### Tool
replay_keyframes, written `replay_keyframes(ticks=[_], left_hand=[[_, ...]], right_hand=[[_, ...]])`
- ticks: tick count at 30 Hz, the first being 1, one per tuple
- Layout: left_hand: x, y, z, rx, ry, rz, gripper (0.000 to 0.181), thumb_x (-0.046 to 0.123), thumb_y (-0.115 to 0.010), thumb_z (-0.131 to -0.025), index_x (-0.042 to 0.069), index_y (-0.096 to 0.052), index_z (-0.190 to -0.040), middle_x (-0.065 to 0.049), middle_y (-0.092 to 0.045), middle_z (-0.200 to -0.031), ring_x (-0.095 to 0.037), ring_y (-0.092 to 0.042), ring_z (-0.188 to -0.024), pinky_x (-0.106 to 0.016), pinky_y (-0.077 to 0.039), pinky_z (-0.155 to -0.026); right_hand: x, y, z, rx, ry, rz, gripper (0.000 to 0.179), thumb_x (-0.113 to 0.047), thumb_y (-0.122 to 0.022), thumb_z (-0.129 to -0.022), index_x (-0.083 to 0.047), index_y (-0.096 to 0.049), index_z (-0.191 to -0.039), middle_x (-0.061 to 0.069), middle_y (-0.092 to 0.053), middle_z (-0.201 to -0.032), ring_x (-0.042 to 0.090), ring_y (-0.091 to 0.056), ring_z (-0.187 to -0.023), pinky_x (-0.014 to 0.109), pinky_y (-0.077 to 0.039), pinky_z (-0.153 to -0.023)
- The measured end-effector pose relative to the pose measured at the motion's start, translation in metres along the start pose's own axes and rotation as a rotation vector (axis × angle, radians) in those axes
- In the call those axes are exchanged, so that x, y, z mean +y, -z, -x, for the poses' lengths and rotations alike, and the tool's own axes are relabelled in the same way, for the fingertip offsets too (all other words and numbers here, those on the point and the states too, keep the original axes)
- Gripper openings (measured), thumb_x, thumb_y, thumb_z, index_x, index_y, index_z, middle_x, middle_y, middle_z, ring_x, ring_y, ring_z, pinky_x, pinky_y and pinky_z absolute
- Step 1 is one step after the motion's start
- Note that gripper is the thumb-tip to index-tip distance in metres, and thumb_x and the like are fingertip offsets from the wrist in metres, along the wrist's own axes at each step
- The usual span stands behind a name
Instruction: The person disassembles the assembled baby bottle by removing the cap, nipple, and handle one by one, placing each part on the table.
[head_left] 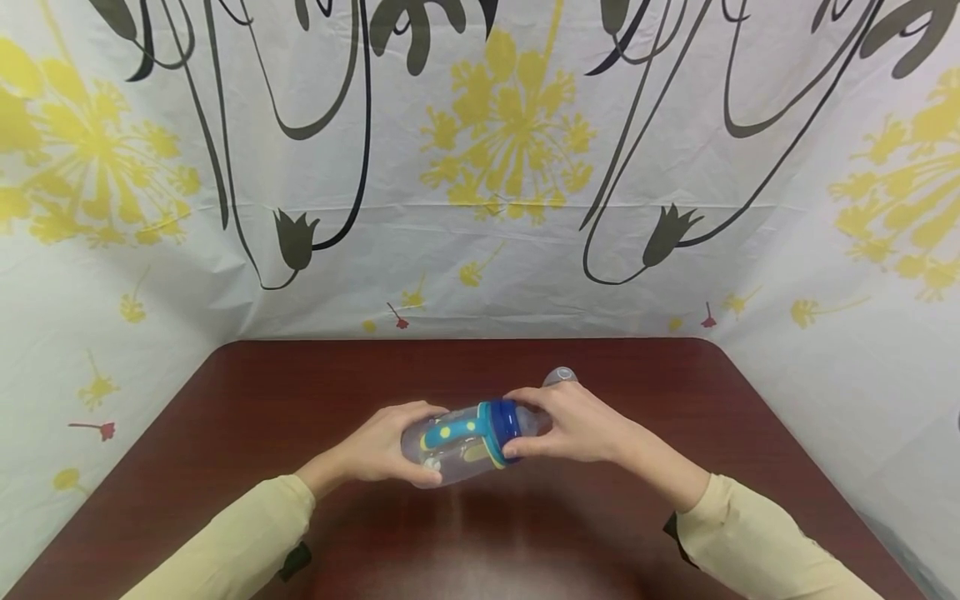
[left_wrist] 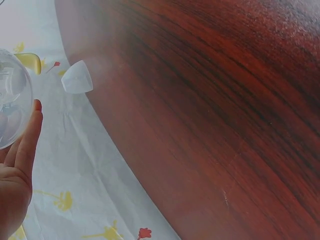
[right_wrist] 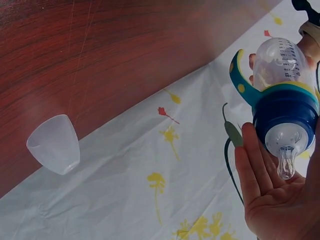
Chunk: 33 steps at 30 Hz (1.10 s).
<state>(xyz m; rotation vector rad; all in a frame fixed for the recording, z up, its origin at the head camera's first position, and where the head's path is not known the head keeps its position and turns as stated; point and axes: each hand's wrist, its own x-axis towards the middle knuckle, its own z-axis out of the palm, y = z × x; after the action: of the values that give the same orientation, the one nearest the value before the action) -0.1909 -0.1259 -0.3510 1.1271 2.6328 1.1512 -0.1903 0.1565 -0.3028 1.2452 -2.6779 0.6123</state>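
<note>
A clear baby bottle with a dark blue collar, a teal handle with yellow dots and a clear teat is held on its side above the table. My left hand grips its base end, fingers behind and thumb in front. At the collar, my right hand pinches with thumb and fingers, the teat pointing toward its palm. Only the bottle's rounded base shows in the left wrist view. Behind the right hand stands a translucent cap, better seen in the right wrist view.
The dark red wooden table has rounded far corners. A white sheet with yellow and grey plant prints hangs behind it and on both sides. The cap stands on the tabletop beyond the right hand.
</note>
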Motion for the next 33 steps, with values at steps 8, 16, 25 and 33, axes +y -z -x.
replay_keyframes(ticks=[8, 16, 25, 33], left_hand=[[-0.0014, 0.0013, 0.0006, 0.005, 0.008, -0.009, 0.066, 0.043, -0.074, -0.063, 0.015, -0.05, -0.119, 0.011, -0.052, -0.094, -0.009, -0.05, -0.083, -0.026, -0.045, -0.065], [-0.0018, 0.0022, 0.0019, -0.002, 0.04, 0.027, 0.066, 0.041, -0.074, -0.064, 0.014, -0.05, -0.119, 0.01, -0.052, -0.096, -0.011, -0.05, -0.085, -0.028, -0.045, -0.066], [-0.0011, 0.0027, 0.0022, 0.003, 0.052, 0.052, 0.066, 0.042, -0.073, -0.064, 0.014, -0.05, -0.119, 0.009, -0.053, -0.096, -0.012, -0.05, -0.084, -0.028, -0.046, -0.065], [-0.0027, 0.0023, 0.0015, 0.025, 0.023, 0.034, 0.066, 0.04, -0.074, -0.064, 0.013, -0.051, -0.119, 0.01, -0.053, -0.095, -0.01, -0.05, -0.084, -0.027, -0.045, -0.065]], right_hand=[[-0.0004, -0.0006, -0.0007, 0.025, 0.089, 0.057, 0.072, -0.062, -0.059, -0.069, -0.012, -0.052, -0.12, -0.007, -0.059, -0.099, 0.001, -0.052, -0.078, 0.021, -0.045, -0.066], [0.0034, -0.0028, 0.0012, 0.09, 0.218, 0.148, 0.075, -0.059, -0.062, -0.068, -0.012, -0.048, -0.124, -0.001, -0.058, -0.106, 0.008, -0.054, -0.092, 0.028, -0.046, -0.073], [0.0087, -0.0073, 0.0029, 0.153, 0.292, 0.18, 0.075, -0.056, -0.066, -0.067, -0.016, -0.045, -0.127, -0.003, -0.052, -0.116, 0.009, -0.048, -0.104, 0.03, -0.044, -0.078], [0.0063, -0.0027, 0.0035, 0.142, 0.137, 0.125, 0.077, -0.062, -0.06, -0.067, -0.017, -0.044, -0.128, -0.005, -0.054, -0.114, 0.007, -0.05, -0.099, 0.031, -0.044, -0.077]])
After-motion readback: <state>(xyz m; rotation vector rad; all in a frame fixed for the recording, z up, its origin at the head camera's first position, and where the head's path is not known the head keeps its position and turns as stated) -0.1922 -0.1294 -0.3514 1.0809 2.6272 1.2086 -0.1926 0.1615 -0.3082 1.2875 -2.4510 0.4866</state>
